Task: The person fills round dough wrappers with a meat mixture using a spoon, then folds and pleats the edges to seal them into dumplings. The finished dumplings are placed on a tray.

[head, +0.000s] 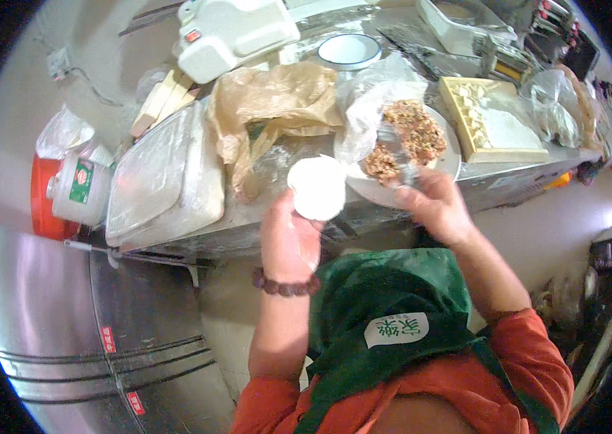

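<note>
A round white dough wrapper (318,189) lies on the upturned palm and fingers of my left hand (290,233), in front of the counter edge. My right hand (438,203) is at the near rim of a white plate (449,163), its fingers closed around a blurred thin tool that reaches into minced filling (417,133). What kind of tool it is, I cannot tell. A crumpled clear plastic bag (363,108) covers the plate's left side. Right of the plate, a shallow wooden tray (506,156) holds small dough pieces and white flour.
A crumpled brown bag (278,97) and a lidded plastic bin (167,179) stand on the counter to the left. Behind are a blue-rimmed enamel bowl (349,50) and a white plastic case (238,32). Plastic bags (555,103) lie far right. Steel cabinet doors (143,304) are lower left.
</note>
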{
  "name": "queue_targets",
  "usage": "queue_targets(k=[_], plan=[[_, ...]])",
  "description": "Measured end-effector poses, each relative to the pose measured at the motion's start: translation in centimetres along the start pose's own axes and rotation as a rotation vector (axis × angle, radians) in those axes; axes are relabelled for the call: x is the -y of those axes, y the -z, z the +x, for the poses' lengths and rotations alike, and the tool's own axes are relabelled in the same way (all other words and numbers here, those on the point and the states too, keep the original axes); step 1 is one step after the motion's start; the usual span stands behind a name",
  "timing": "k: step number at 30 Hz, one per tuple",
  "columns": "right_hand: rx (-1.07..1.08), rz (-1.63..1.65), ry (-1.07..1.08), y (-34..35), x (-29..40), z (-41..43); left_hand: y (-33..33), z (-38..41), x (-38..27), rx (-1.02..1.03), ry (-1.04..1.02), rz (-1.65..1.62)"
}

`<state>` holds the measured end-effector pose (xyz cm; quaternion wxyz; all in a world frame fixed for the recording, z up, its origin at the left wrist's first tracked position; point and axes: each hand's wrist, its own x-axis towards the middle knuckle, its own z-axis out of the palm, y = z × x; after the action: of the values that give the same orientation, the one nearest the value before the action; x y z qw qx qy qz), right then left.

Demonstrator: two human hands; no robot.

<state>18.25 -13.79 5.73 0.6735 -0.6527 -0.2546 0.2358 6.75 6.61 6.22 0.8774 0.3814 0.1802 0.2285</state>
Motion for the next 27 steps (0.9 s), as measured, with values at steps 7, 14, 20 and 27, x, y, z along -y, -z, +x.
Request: queue_targets(k=[7, 14, 20, 27], plan=[[-0.062, 0.512, -0.201, -4.5, -2.8, -1.8, -0.3, -4.3, 6.3, -0.042, -0.234, 0.404], [0.076, 0.358, -0.212, -4.7, -2.8, -4.4, -0.2, -7.2, 10.0, 0.123, -0.234, 0.498], [-0.111, -0.118, 0.092, -1.0, -3.8, -5.1, 0.2, -5.9, 11.6, 0.09, 0.147, -0.246], [-0.079, -1.241, 0.465, 4.1, -0.2, -0.7, 1.0, -4.0, 12.5, 0.064, 0.283, -0.389]])
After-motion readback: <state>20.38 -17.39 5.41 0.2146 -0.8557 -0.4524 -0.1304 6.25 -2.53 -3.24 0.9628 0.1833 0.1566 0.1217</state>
